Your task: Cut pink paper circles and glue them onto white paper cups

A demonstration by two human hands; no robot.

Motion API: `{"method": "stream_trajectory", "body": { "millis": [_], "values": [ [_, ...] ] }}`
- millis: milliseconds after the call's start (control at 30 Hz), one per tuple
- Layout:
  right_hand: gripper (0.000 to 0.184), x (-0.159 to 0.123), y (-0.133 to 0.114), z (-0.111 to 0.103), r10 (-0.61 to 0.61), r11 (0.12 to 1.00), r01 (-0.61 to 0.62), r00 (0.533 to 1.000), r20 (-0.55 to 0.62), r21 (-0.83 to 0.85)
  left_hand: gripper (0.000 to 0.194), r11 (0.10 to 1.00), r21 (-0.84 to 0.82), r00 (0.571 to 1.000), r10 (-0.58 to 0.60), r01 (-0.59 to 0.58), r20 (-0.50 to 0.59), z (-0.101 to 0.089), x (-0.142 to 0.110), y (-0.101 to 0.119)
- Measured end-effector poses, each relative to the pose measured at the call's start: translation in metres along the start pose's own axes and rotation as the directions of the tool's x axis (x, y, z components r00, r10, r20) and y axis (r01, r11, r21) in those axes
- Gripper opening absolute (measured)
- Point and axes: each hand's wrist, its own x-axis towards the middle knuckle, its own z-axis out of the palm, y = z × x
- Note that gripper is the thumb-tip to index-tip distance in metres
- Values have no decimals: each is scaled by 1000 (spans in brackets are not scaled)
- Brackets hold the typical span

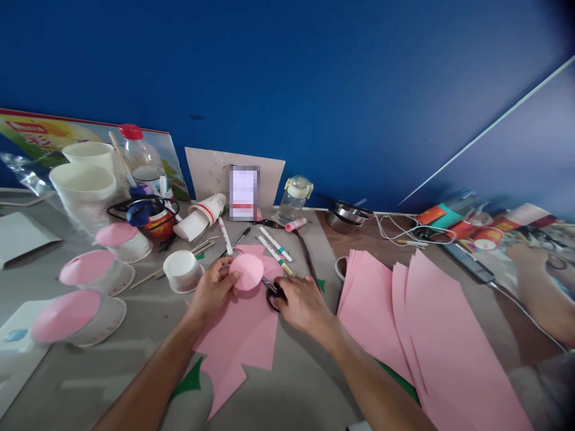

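Pinched at its left edge, a round pink paper disc (247, 272) is in my left hand (214, 287), thumb on top. My right hand (304, 302) grips black-handled scissors (272, 294), whose blades meet the disc's right edge. Whether the blades are parted I cannot make out. Beneath both hands lies a cut pink sheet (242, 335) with a notched lower edge. A white paper cup (182, 270) stands left of my left hand. Further left are several cups topped with pink paper, one of them a pink-topped cup (90, 269).
Markers (275, 257) lie behind the disc. A pink paper stack (431, 323) is to the right, green scraps (188, 380) in front. A glass jar (294, 200), a phone (243, 193) and stacked cups (85, 185) stand at the back. Another person's arm (541, 293) is far right.
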Motion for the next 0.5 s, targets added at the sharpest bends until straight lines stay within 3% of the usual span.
{"method": "stream_trajectory", "body": {
  "millis": [100, 200, 300, 400, 433, 500],
  "values": [
    [20, -5, 15, -1, 48, 980, -54, 998, 33, 193, 42, 1000, -14, 1000, -4, 3, -28, 0, 0, 0],
    [30, -11, 38, 1, 112, 852, -161, 985, 128, 498, 41, 1000, -24, 1000, 1, -2, -24, 0, 0, -1],
    [42, -16, 56, 2, 33, 521, -218, 971, 236, 825, 40, 999, -35, 999, -2, 0, -32, 1, -1, -1],
    [65, -19, 61, -3, -75, 138, -247, 963, 258, 959, 39, 999, -34, 998, -16, 14, -63, 1, -4, 1],
    [70, -19, 61, -7, -103, 60, -246, 962, 252, 967, 39, 999, -31, 997, -17, 14, -71, 1, -4, 1],
    [71, -17, 57, -14, -171, -4, -245, 955, 240, 970, 41, 999, -43, 995, -12, 8, -97, 0, -4, 1]
  ]
}}
